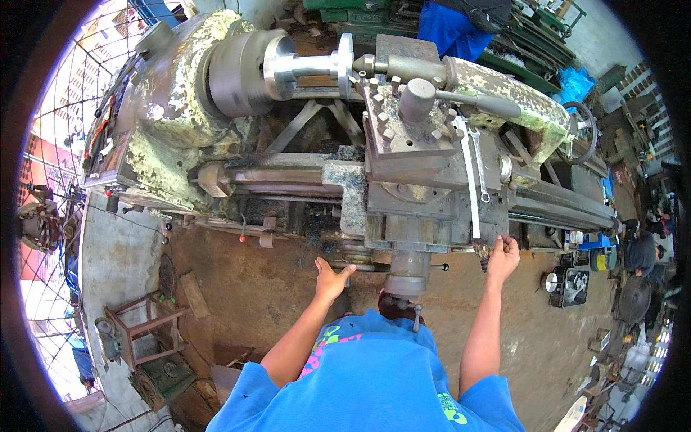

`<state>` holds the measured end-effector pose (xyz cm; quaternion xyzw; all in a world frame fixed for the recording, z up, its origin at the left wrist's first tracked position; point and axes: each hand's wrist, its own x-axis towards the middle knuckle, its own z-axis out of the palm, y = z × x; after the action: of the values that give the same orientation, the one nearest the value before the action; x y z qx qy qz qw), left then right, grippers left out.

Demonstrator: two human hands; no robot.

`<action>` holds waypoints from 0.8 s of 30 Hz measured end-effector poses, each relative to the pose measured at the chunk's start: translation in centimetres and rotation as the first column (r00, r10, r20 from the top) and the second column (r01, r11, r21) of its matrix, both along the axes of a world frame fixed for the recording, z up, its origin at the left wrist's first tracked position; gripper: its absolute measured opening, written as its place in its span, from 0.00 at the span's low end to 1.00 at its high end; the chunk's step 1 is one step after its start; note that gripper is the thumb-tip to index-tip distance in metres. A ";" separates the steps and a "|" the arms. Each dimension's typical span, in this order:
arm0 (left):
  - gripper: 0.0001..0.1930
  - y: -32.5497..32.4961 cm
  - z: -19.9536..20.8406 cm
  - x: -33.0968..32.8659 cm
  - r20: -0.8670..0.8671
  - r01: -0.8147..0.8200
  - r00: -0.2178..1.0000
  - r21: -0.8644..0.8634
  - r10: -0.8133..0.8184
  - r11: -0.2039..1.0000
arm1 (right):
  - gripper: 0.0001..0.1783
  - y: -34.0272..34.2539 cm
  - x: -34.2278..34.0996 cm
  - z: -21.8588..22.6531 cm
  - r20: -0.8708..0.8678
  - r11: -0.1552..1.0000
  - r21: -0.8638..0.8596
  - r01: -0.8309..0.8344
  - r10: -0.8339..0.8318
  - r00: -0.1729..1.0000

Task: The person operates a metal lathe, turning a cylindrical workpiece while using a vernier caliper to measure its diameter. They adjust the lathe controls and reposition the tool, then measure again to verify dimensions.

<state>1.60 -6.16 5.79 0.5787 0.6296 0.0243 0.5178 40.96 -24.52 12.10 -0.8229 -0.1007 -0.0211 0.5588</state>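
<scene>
Lathe [410,189]: left hand [332,281] at handwheel [371,267], fingers apart; right hand [503,261] curled, grip unclear.

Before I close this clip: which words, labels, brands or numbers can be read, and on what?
None reads clearly.
Pink-and-green print on the blue shirt: foreshortened, unreadable.
Bright green print, on the shirt's right: too small.
Marks on the green casting behind the lathe: blurred.

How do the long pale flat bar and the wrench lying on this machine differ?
The flat bar is longer, reaching closer to the near edge than the wrench. The flat bar looks almost white, the wrench a greyer silver. The flat bar's near end is square-cut; the wrench's is rounded. Both lie side by side on the dark metal surface.
</scene>
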 end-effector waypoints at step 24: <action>0.67 0.5 -0.7 -1.1 0.064 -0.055 0.996 -0.082 0.060 0.995 | 0.03 -0.1 -0.4 0.9 -0.198 0.973 0.232 0.000 0.047 0.979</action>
<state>0.53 -5.65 5.12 0.5381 0.6288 0.0333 0.5603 40.54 -24.63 13.05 -0.7488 -0.0499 0.0578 0.6584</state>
